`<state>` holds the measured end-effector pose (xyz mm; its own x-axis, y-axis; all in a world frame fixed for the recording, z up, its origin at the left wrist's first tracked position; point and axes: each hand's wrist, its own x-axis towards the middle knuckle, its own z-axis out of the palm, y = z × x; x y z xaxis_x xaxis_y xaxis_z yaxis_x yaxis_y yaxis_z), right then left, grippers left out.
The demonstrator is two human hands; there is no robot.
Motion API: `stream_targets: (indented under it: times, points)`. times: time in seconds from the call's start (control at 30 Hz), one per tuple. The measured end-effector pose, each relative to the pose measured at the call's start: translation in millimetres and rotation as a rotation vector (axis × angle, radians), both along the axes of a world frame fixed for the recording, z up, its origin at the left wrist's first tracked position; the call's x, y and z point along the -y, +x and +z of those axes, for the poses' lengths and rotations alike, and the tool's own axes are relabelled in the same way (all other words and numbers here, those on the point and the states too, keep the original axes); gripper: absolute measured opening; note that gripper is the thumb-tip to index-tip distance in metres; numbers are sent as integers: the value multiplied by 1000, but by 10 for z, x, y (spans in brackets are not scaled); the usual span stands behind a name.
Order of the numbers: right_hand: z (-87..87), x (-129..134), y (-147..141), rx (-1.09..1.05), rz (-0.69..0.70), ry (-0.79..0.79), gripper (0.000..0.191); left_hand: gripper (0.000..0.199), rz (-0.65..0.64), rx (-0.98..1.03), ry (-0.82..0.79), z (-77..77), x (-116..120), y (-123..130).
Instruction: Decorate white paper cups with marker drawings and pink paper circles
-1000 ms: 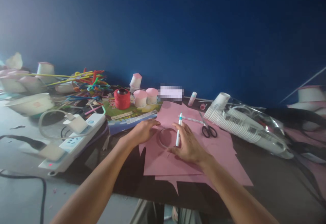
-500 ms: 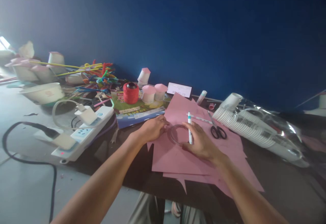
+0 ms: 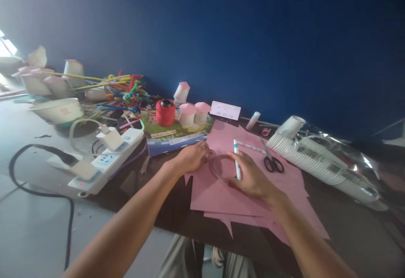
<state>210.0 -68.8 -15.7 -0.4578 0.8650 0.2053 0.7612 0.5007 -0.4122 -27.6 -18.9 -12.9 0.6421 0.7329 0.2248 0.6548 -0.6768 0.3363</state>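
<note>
My right hand [image 3: 251, 174] is closed around a white marker [image 3: 236, 160] with a teal band, held upright. Its thumb and fingers also reach the right edge of a thin, clear-looking ring [image 3: 215, 169]. The ring lies flat on pink paper [image 3: 209, 195], and paper shows through its middle. To the left of the ring, my left hand [image 3: 194, 157] rests at the paper's edge with its fingers extended and slightly bent. Whether its fingertips touch the ring is hard to make out. Black-handled scissors [image 3: 274, 164] lie on the paper to the right of my right hand.
Stacked paper cups [image 3: 303, 160] in clear plastic lie at right. Behind are a glue stick [image 3: 253, 120], a phone timer [image 3: 225, 110], a red thread spool [image 3: 165, 113] and pink-topped cups [image 3: 187, 115]. A power strip [image 3: 107, 160], pipe cleaners [image 3: 129, 88] and a bowl [image 3: 58, 110] stand left.
The view has shifted slightly, so the background things appear a little further right. Both hands, the marker and the ring keep nearly the same places on the paper.
</note>
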Motion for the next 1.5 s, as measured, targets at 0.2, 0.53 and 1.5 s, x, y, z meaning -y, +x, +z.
stream_targets:
  times: [0.2, 0.53, 1.5]
  points:
    - [6, 12, -2, -26, 16, 6, 73, 30, 3, -10, -7, 32, 19, 4]
    - [-11, 1, 13, -42, 15, -11, 73, 30, -18, 140, 26, -11, -22, 17]
    - [77, -8, 294, -380, -52, -247, 66, 57, -237, 155, -137, -5, 45, 168]
